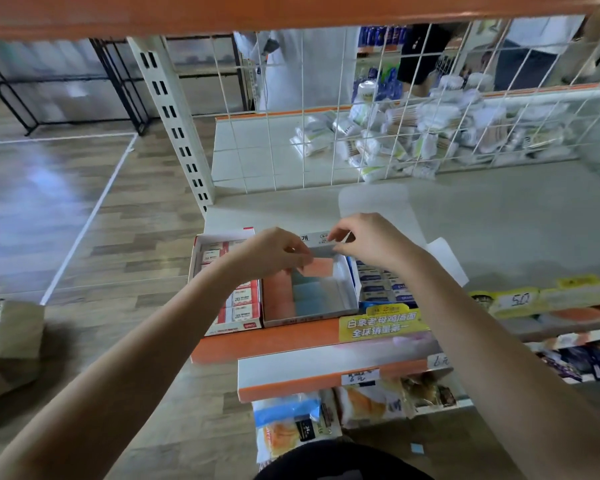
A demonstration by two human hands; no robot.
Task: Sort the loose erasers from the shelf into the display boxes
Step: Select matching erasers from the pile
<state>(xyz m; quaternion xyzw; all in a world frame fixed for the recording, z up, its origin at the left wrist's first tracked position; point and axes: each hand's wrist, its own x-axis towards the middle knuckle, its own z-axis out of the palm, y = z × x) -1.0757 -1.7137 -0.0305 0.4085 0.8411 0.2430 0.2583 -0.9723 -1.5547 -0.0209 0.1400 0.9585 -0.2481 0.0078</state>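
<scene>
shop: shelf (291, 341) w/ price tags (515, 301), packaged goods (371, 405)

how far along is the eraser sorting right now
Done: the red box and blue box look stocked. In hand: left hand pinches a pink eraser over the partly filled middle box, right hand at its back edge. Left: filling it.

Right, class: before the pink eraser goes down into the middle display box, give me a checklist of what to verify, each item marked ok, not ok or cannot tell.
1. Left hand holds the pink eraser: ok.
2. Eraser is over the middle display box: ok.
3. Box has free room: ok, bare floor shows on its right side.
4. Pink erasers already lie in its left part, so colours match: ok.
5. Right hand pinches the box's back flap: cannot tell, fingers hide the contact.
6. Loose erasers left on the shelf: cannot tell.
</scene>
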